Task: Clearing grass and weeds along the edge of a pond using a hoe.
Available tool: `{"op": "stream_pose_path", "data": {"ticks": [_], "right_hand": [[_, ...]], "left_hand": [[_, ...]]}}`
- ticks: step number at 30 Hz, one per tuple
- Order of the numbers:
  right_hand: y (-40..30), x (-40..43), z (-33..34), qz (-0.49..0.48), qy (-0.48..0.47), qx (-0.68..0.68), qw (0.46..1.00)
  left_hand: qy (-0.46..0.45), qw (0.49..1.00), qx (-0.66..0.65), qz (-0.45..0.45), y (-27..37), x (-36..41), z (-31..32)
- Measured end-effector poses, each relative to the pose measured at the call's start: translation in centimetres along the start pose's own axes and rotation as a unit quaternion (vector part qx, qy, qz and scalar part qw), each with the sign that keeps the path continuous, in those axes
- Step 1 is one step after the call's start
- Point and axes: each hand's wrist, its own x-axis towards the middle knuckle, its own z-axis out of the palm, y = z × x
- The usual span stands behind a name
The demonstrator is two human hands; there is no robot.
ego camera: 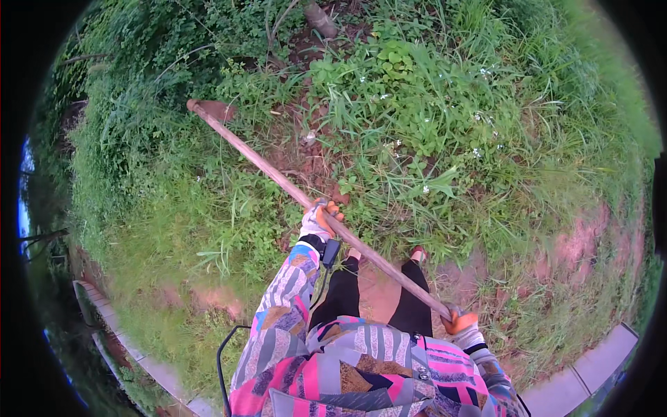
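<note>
A hoe with a long wooden handle slants across the view from upper left to lower right. Its reddish, soil-coloured blade is at the far end, against the leafy growth; whether it touches the ground I cannot tell. My left hand, in a grey and orange work glove, grips the handle near its middle. Close to my right hip, my right hand in a matching glove is closed around the near end. Below the blade and handle lie weeds with small white flowers and a patch of bare reddish soil.
Dense shrubs rise at the left, and a tree trunk stands at the top. Concrete edging curves along the lower left; a concrete slab lies at lower right. A black cable hangs from my left wrist.
</note>
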Motion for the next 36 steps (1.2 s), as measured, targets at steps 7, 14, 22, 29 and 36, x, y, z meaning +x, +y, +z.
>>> {"op": "stream_pose_path", "data": {"ticks": [7, 14, 22, 29, 36], "right_hand": [[-0.7, 14.8, 3.0, 0.003, -0.056, -0.022, 0.998], [6.0, 16.3, 9.1, 0.058, -0.184, 0.01, 0.981], [3.3, 7.6, 1.7, 0.158, -0.346, 0.074, 0.922], [-3.2, 6.8, -7.1, 0.075, -0.28, 0.023, 0.957], [-1.3, 3.4, -11.6, 0.124, -0.276, 0.058, 0.952]], "left_hand": [[0.039, 0.978, 0.085, 0.185, 4.3, 3.2, 6.8], [0.077, 0.994, 0.034, 0.068, -11.3, 14.0, 1.5], [0.042, 0.988, 0.053, -0.142, -15.9, 11.2, -2.3], [-0.055, 0.997, 0.017, -0.049, -8.6, 10.8, -2.4], [-0.053, 0.996, 0.0, -0.066, -11.6, 5.2, 1.7]]}}
